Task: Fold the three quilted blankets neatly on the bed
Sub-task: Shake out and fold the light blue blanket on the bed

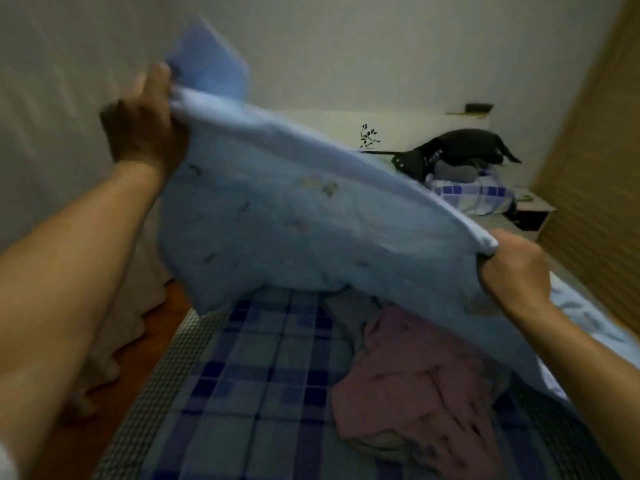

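A light blue quilted blanket [294,216] with small flower prints hangs in the air over the bed, blurred by motion. My left hand [145,126] grips its upper left edge, raised high near the wall. My right hand [512,268] grips the edge lower at the right. A flap of the blanket sticks up behind my left hand. Under it, a crumpled pink blanket [415,386] lies on the blue plaid bed sheet [249,393]. Another pale blue patterned piece [581,317] lies at the bed's right side, partly hidden.
A wall runs along the left, with brown floor [138,358] between it and the bed. Dark clothing and a bag [457,150] sit piled at the bed's far end. A wooden door or wardrobe [602,168] stands at the right.
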